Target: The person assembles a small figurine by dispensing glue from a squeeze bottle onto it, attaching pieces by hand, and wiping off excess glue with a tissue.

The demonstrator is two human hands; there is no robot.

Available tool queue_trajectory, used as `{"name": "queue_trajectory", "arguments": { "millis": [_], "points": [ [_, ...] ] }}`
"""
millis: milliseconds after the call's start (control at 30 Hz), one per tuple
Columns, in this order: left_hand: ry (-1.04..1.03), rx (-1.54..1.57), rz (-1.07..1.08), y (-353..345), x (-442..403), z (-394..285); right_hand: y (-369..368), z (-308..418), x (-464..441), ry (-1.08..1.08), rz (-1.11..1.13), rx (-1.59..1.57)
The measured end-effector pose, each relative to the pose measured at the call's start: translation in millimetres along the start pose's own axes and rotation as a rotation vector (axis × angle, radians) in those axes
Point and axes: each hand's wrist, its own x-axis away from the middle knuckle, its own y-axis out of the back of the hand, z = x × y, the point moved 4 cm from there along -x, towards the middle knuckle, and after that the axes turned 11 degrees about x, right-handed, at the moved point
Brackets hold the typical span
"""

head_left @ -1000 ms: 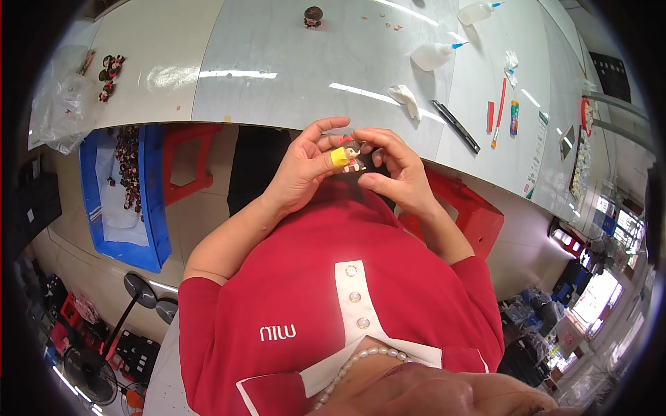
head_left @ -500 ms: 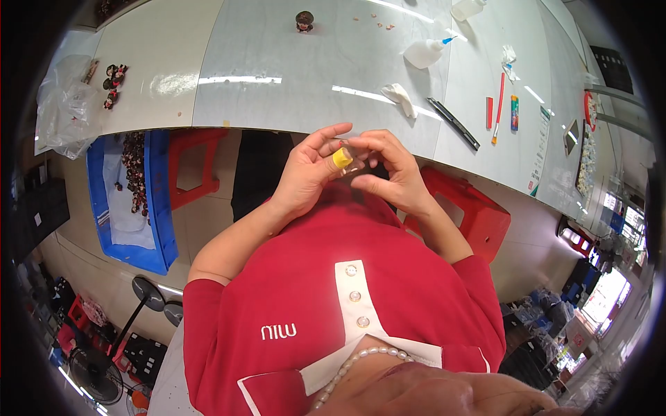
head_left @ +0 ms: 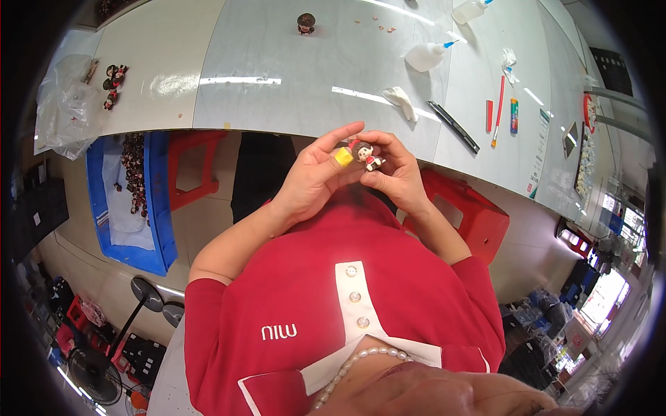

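Note:
A small doll figurine (head_left: 368,157) with brown hair, a red bow and a red-and-white outfit is held between my hands over the table's front edge. My right hand (head_left: 397,170) grips it from the right side, thumb below and fingers curled behind. My left hand (head_left: 313,166) is closed at the figurine's head, its thumb wrapped in yellow tape (head_left: 343,157) and its index finger stretched along above. Parts of the fingers behind the figurine are hidden.
On the table (head_left: 277,104) are another figurine (head_left: 306,23), glue bottles (head_left: 425,57), a crumpled tissue (head_left: 400,101), a black pen-like tool (head_left: 454,127) and a red brush (head_left: 498,111). At left sit a plastic bag (head_left: 66,107) and a blue crate (head_left: 164,236) of figurines; red stools (head_left: 479,222) stand below.
The figurine has turned so that its face and front show; before, it was mostly hidden by the fingers. My right hand's fingers have closed in around it.

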Motion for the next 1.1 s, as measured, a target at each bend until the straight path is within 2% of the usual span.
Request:
{"name": "queue_trajectory", "arguments": {
  "millis": [233,633,1100],
  "points": [
    [0.040,0.066,0.041,0,-5,3,-3,0,-2,0.126,-0.033,0.053],
    [0.023,0.073,-0.005,9,-6,5,-3,0,-2,0.048,-0.030,0.163],
    [0.039,0.074,-0.013,9,-6,7,-4,-1,-3,0.041,0.002,0.062]
  ]
}}
